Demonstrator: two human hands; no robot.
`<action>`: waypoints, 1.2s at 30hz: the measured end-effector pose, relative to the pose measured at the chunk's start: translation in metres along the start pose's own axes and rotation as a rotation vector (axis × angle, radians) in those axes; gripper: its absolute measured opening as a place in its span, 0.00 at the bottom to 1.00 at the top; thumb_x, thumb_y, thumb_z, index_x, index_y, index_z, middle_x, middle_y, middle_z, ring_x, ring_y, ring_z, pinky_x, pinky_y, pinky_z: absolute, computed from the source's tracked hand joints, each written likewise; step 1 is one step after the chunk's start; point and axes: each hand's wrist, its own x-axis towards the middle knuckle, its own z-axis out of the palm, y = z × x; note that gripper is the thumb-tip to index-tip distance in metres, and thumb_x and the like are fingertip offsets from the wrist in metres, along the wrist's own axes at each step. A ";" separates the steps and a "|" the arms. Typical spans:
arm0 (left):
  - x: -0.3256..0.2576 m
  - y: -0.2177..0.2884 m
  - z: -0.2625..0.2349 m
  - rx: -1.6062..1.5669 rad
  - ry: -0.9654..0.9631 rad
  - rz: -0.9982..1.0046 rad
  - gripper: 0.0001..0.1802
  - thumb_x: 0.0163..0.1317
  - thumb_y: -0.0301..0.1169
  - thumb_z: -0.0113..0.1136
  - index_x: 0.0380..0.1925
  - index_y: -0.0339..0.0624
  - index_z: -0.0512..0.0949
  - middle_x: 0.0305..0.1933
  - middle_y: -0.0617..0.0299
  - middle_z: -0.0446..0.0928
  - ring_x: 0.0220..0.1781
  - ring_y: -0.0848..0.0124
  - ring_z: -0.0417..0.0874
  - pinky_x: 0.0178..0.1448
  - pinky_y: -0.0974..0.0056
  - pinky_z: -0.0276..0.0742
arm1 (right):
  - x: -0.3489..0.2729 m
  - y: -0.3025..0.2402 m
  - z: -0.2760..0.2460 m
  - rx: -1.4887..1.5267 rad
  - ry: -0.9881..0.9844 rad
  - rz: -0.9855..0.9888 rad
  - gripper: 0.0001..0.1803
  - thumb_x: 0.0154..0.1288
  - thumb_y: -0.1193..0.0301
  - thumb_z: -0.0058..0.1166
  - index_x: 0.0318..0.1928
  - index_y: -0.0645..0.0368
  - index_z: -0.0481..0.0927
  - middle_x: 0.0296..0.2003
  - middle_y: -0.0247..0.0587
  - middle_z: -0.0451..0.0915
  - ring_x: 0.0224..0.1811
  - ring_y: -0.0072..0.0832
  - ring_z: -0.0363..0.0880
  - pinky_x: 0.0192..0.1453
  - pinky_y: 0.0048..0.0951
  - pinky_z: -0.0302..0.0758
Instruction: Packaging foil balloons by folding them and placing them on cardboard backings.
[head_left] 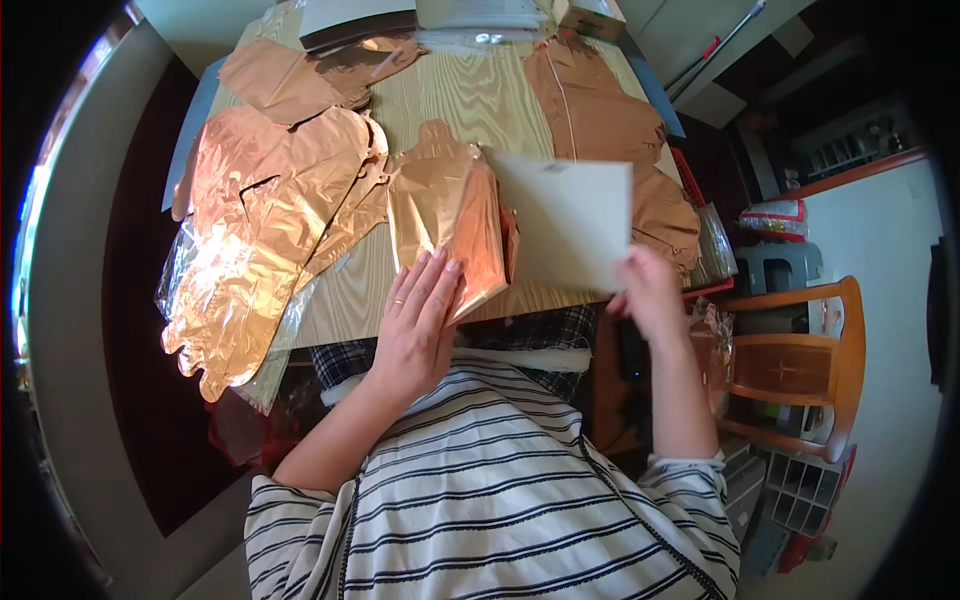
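Observation:
My left hand [421,310] lies with fingers stretched out flat on a folded copper-coloured foil balloon [440,205], pressing it near the table's front edge. It grips nothing. A ring shows on one finger. At the right, my right hand [648,297] pinches the lower right corner of a white rectangular card [575,215], slightly blurred. The card's left edge reaches to the folded foil; whether they touch I cannot tell. Larger shiny foil balloons [262,215] lie flat and overlapping at the left, hanging over the near edge.
More matt copper foil [590,95] lies along the table's right side, and another sheet [275,80] at the far left. Boxes [357,20] and clear plastic packs [480,15] line the back of the wood-grain table [455,85]. A wooden chair [795,365] stands at the right.

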 end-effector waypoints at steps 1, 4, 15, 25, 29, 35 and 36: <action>0.005 0.002 -0.001 0.071 -0.030 0.015 0.30 0.67 0.27 0.55 0.70 0.37 0.68 0.74 0.44 0.67 0.75 0.46 0.67 0.77 0.44 0.60 | -0.012 -0.007 0.016 0.078 -0.111 0.027 0.09 0.75 0.70 0.49 0.46 0.60 0.80 0.28 0.35 0.84 0.17 0.17 0.78 0.18 0.17 0.67; 0.015 0.006 -0.002 0.244 -0.135 0.086 0.29 0.67 0.28 0.56 0.69 0.39 0.69 0.73 0.47 0.68 0.76 0.48 0.67 0.77 0.44 0.60 | -0.021 0.000 0.047 0.163 -0.442 0.156 0.09 0.73 0.70 0.50 0.45 0.61 0.80 0.30 0.40 0.86 0.18 0.19 0.80 0.18 0.16 0.67; 0.003 0.001 -0.006 0.212 -0.361 0.158 0.38 0.61 0.41 0.64 0.70 0.42 0.68 0.74 0.45 0.67 0.76 0.47 0.66 0.77 0.42 0.58 | -0.039 0.016 0.077 0.400 -0.395 0.084 0.14 0.75 0.62 0.55 0.46 0.62 0.76 0.42 0.40 0.82 0.35 0.22 0.84 0.29 0.20 0.81; -0.019 -0.041 -0.035 -0.436 0.156 -0.358 0.44 0.63 0.36 0.69 0.75 0.38 0.59 0.77 0.43 0.59 0.79 0.50 0.61 0.78 0.50 0.57 | -0.055 0.023 0.085 0.836 -0.442 0.176 0.13 0.73 0.66 0.59 0.52 0.57 0.74 0.40 0.33 0.82 0.38 0.19 0.83 0.34 0.23 0.83; -0.009 -0.045 -0.051 -0.972 0.263 -0.651 0.54 0.60 0.36 0.72 0.79 0.40 0.48 0.78 0.40 0.54 0.79 0.51 0.60 0.78 0.49 0.60 | -0.058 0.022 0.079 0.994 -0.542 0.152 0.13 0.74 0.69 0.57 0.54 0.58 0.74 0.41 0.35 0.84 0.35 0.22 0.85 0.32 0.23 0.83; 0.001 -0.049 -0.066 -1.084 0.156 -0.751 0.60 0.56 0.41 0.75 0.79 0.39 0.45 0.78 0.40 0.54 0.75 0.52 0.65 0.75 0.51 0.63 | -0.061 0.026 0.071 1.016 -0.585 0.099 0.12 0.74 0.69 0.58 0.53 0.56 0.75 0.40 0.39 0.86 0.32 0.24 0.87 0.31 0.23 0.84; 0.000 -0.047 -0.064 -1.161 0.120 -0.777 0.60 0.56 0.41 0.76 0.79 0.39 0.45 0.78 0.40 0.55 0.74 0.53 0.66 0.75 0.52 0.64 | -0.062 0.029 0.070 1.001 -0.579 0.098 0.11 0.74 0.69 0.58 0.53 0.56 0.76 0.40 0.40 0.86 0.32 0.24 0.87 0.32 0.24 0.84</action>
